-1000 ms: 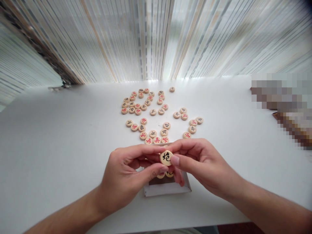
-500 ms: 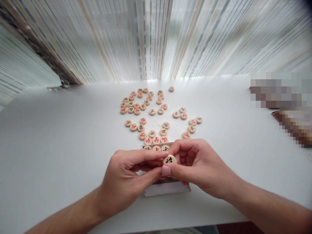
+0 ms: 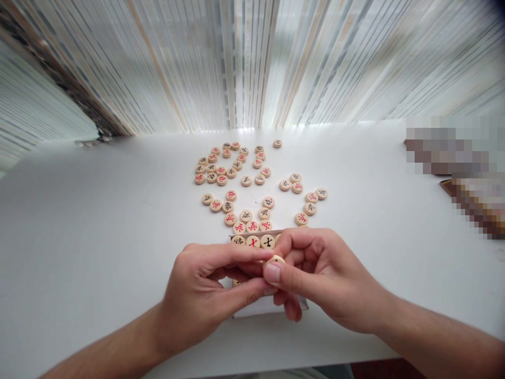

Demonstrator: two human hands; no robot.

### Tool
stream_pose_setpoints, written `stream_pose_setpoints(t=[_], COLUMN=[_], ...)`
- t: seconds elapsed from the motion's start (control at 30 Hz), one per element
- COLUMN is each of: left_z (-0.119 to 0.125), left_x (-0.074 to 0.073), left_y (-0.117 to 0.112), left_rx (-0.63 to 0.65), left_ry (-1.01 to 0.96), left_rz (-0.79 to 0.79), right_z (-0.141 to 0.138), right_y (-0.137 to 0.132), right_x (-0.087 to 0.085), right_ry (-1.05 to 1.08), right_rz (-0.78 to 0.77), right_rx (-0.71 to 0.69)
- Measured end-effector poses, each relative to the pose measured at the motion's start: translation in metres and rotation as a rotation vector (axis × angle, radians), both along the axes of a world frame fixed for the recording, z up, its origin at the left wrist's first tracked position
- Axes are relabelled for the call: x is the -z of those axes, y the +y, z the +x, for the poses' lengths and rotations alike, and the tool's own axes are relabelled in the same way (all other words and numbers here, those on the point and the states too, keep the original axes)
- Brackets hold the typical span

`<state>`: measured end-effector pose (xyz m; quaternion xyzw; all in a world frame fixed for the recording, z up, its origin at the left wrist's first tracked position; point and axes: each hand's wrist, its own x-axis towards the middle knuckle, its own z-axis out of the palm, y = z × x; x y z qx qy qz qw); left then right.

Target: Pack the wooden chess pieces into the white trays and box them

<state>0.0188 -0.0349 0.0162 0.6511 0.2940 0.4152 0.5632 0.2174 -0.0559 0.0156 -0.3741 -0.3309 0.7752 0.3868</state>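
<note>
A round wooden xiangqi piece (image 3: 276, 258) is held above an open white box (image 3: 260, 308). My right hand (image 3: 335, 281) grips it, with the thumb laid across its face and hiding most of the marking. My left hand (image 3: 205, 284) meets it from the other side, its index finger along the top edge and its thumb below. Inside the box, along the far wall, pieces lie face up in a row, among them a red-marked piece (image 3: 253, 242) and a black-marked piece (image 3: 268, 242). Both hands cover much of the box.
Beyond the box, several loose xiangqi pieces (image 3: 221, 180) with red or black characters lie scattered on the white table (image 3: 98, 237). Striped blinds (image 3: 252, 63) hang at its far edge. Partly blurred-out brown objects (image 3: 445, 184) lie at the right.
The piece has turned and sunk behind my right thumb, so its black character is now mostly covered. My right fingers have shifted lower over the box's near side.
</note>
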Motion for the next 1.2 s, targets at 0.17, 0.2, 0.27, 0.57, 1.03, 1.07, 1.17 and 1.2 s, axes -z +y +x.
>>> stream_pose_setpoints(t=[0.17,0.2,0.27,0.57,1.03,1.07,1.17,1.2], left_z=[0.001,0.0,0.0,0.0,-0.002,-0.003,-0.004,-0.004], left_x=[-0.001,-0.001,-0.001,0.001,0.008,0.009,0.012,0.012], left_y=[0.001,0.001,0.0,-0.001,-0.002,-0.002,-0.001,-0.001], left_rx=[0.052,0.05,0.036,-0.04,-0.14,-0.147,-0.167,-0.173], left_ry=[-0.067,-0.074,-0.076,-0.106,0.027,0.043,0.084,0.094], left_rz=[-0.09,-0.105,-0.138,-0.275,-0.032,-0.004,0.072,0.09], right_z=[0.0,0.0,0.0,0.003,0.005,0.005,0.006,0.006], right_y=[0.001,0.001,0.002,0.002,0.001,0.001,0.002,0.002], right_x=[-0.002,-0.003,-0.003,-0.004,0.001,0.001,0.002,0.002], right_ry=[0.041,0.044,0.05,0.057,-0.314,-0.345,-0.39,-0.396], right_rz=[0.006,0.013,0.036,0.081,0.478,0.513,0.587,0.603], right_rx=[-0.011,-0.013,-0.025,-0.043,0.171,0.184,0.203,0.207])
